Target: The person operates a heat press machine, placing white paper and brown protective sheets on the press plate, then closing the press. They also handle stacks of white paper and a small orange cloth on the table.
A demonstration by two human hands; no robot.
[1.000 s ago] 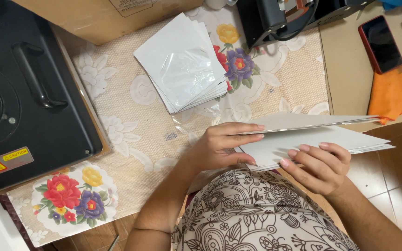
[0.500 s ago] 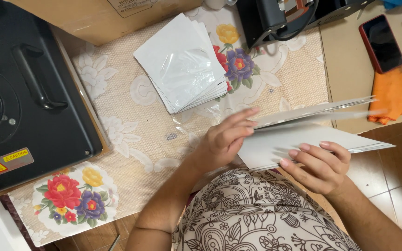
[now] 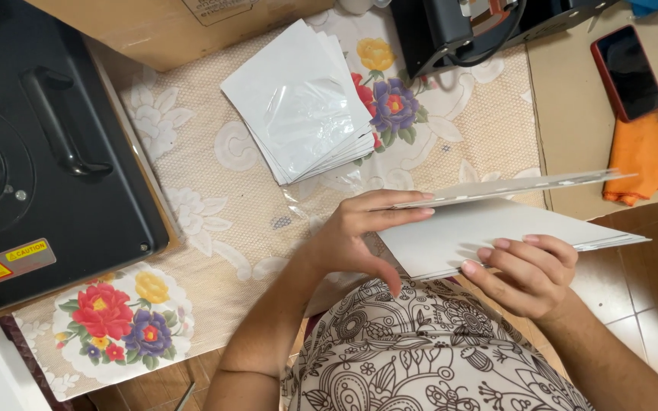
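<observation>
At the table's near edge, you are holding a stack of white sheets (image 3: 496,236). Your right hand (image 3: 527,274) is gripping it from below at five o'clock, fingers curled on its face. Your left hand (image 3: 363,236) is pinching the top sheet (image 3: 512,186) up. At eleven o'clock, a pile of clear-wrapped white squares (image 3: 298,99) is lying on the floral tablecloth (image 3: 215,205).
</observation>
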